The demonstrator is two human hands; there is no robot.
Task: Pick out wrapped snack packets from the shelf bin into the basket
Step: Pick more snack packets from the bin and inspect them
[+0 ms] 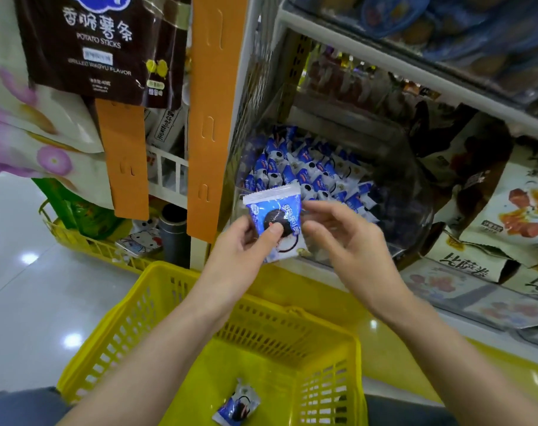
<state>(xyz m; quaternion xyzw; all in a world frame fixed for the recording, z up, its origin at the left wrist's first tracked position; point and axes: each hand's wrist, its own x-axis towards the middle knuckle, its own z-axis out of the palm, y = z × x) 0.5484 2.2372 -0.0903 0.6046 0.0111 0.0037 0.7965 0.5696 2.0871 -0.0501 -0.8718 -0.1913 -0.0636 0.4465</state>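
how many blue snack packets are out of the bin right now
2. The held packet is pinched by the left hand; the loose packet lies on the yellow basket's bottom. Others may be hidden.

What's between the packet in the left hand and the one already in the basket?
Head view: the left hand pinching the blue cookie packet, then the yellow basket's far wall and bare floor, down to the second packet.

I count two yellow baskets: near basket (129, 327), far basket (77, 242). Two separate packets: held packet (276, 207), lying packet (237, 405).
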